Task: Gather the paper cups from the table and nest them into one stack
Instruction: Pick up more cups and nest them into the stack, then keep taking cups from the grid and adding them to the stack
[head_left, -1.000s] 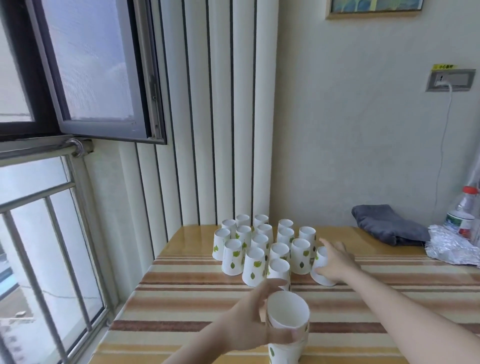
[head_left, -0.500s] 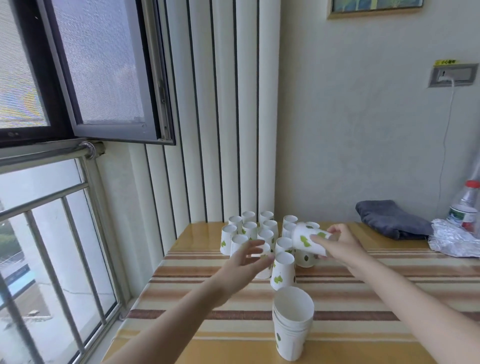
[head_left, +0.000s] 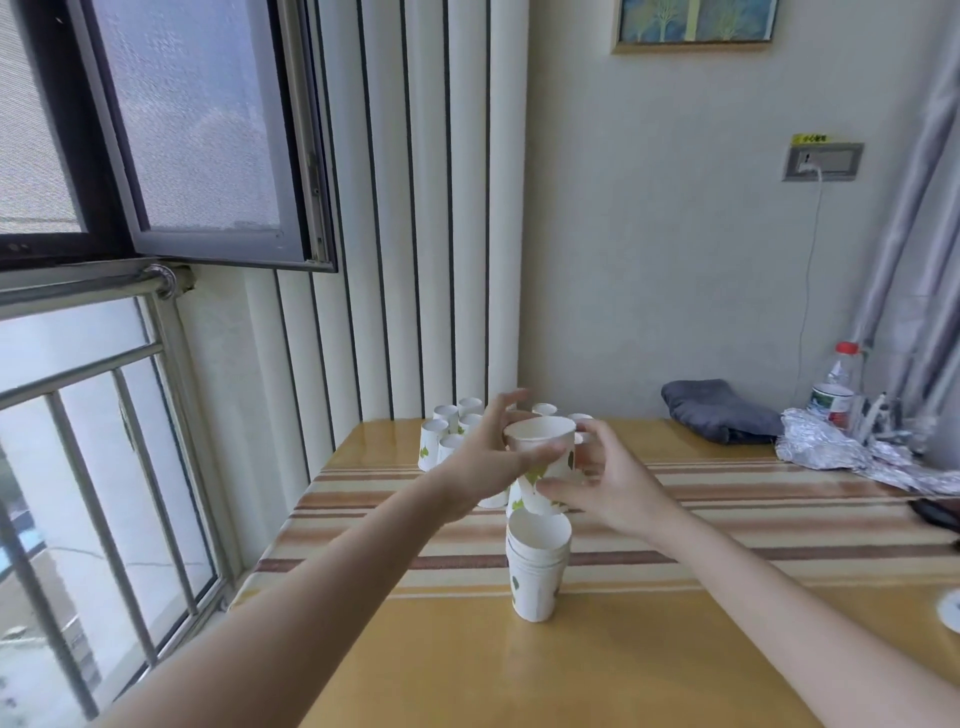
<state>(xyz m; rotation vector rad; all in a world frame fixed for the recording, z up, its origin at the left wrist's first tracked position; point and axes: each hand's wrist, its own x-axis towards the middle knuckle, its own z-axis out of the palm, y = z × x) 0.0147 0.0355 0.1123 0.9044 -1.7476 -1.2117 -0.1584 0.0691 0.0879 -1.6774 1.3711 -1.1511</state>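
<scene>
Both hands, left hand (head_left: 483, 457) and right hand (head_left: 613, 486), hold cup (head_left: 545, 460) above stack (head_left: 537, 564); thin paper probably crushes easily, so grip sidewall lightly.

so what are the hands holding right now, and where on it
One upright paper cup, held above the stack: left hand near its rim, right hand at its base.

stack (head_left: 537, 571) on table (head_left: 623, 665) centre | loose cups (head_left: 447, 431) behind | cloth (head_left: 719, 410) far right
</scene>
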